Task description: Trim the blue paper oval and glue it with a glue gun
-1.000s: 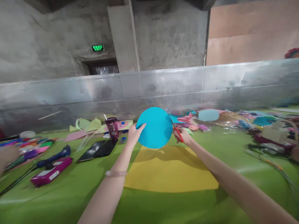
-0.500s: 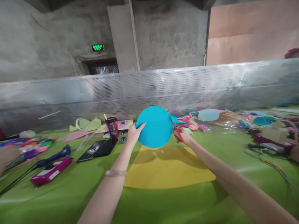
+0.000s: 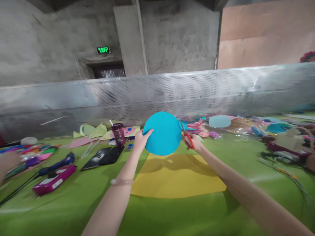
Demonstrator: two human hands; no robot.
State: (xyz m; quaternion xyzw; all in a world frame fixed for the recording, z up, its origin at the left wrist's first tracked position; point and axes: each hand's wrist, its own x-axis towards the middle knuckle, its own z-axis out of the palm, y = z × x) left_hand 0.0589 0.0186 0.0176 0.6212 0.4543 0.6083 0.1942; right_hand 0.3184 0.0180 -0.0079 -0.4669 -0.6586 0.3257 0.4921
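A round blue sheet of paper [image 3: 163, 134] is held up over the table, its left edge pinched in my left hand [image 3: 142, 141] with the thumb on the near face. My right hand [image 3: 195, 143] grips red-handled scissors [image 3: 189, 141] by the loops. Their blades point up along the disc's right edge; whether they touch it I cannot tell. Beneath the disc, a yellow paper sheet [image 3: 177, 180] lies flat on the green tabletop [image 3: 177, 216].
Left of my arm are two dark phones [image 3: 112, 156], a purple cup with a straw [image 3: 118, 134] and a magenta power strip [image 3: 54, 180]. Colourful craft scraps [image 3: 197, 126] lie along the metal panel [image 3: 157, 88]. Parts of other people's hands [image 3: 11, 162] show at both sides.
The blue disc has risen very slightly. In my right hand the scissors have turned a little, with the blades now more upright beside the disc's edge. My left hand keeps its hold.
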